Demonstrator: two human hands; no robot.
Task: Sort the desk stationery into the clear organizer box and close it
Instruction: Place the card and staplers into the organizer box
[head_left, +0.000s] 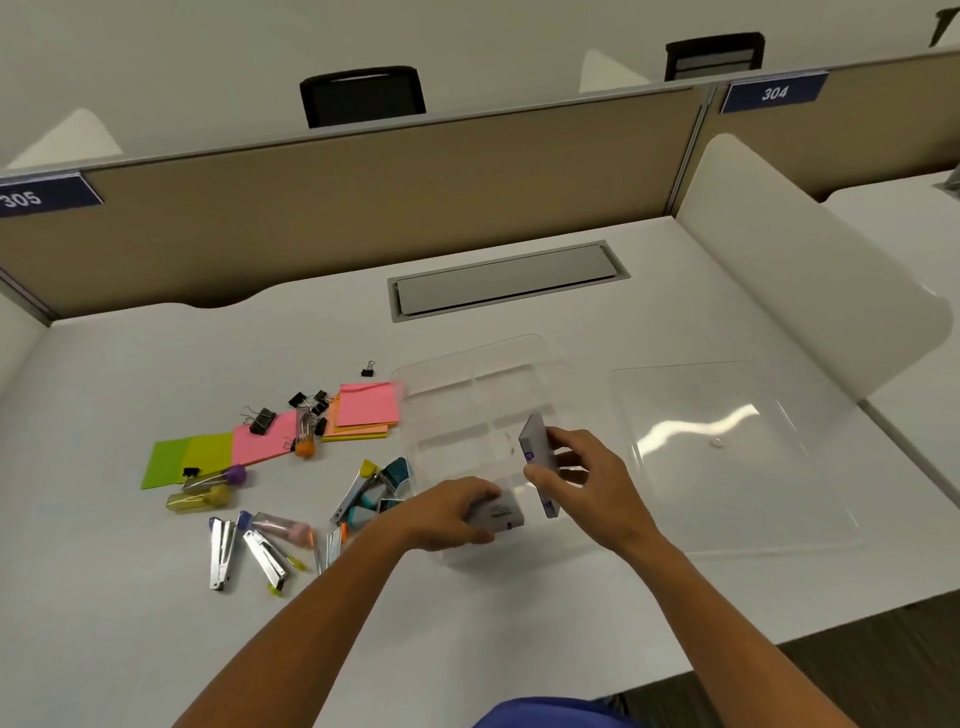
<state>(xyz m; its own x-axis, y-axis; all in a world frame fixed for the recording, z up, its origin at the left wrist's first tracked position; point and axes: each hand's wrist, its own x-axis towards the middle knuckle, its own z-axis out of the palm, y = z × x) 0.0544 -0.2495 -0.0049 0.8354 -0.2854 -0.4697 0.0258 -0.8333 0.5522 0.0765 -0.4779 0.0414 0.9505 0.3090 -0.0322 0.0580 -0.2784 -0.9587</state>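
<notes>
The clear organizer box (470, 358) stands open in the middle of the white desk, its inside split into compartments. Its clear lid (727, 452) lies flat to the right of it. My right hand (587, 483) holds a flat grey-and-purple box (537, 457) on edge over the box's near compartments. My left hand (452, 514) grips a second grey-and-purple box (501, 514) at the organizer's near left corner. Left of the organizer lie sticky notes (366, 408), black binder clips (262, 420), staplers (222, 553), small tubes (304, 431) and correction tapes (376, 493).
A grey cable hatch (506, 278) is set into the desk behind the organizer. A tan partition (363, 208) closes the far edge and a white side panel (789, 249) rises on the right. The desk's front edge runs close below my arms.
</notes>
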